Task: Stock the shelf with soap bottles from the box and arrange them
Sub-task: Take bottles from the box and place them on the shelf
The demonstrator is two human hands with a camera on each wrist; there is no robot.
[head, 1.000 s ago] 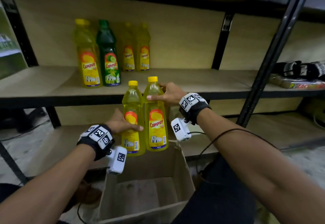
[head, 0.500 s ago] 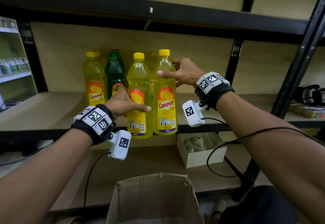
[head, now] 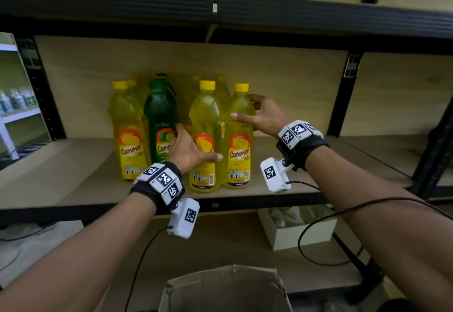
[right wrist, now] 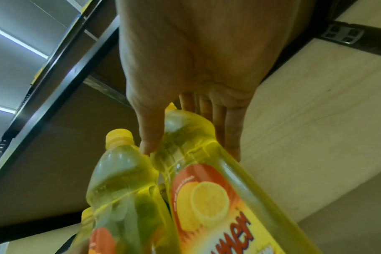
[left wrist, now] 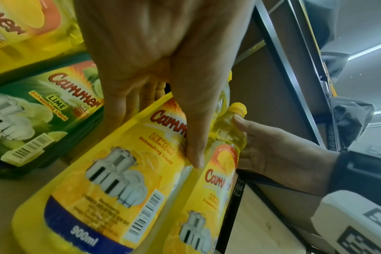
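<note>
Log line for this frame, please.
left hand: grips left lemon bottle | right hand: grips right lemon bottle | both bottles: upright on shelf

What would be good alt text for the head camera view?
Two hands set a pair of yellow lemon soap bottles on a wooden shelf: the left hand grips one bottle, the right hand the other bottle. A green bottle and more yellow ones stand beside them; a cardboard box sits below.
</note>
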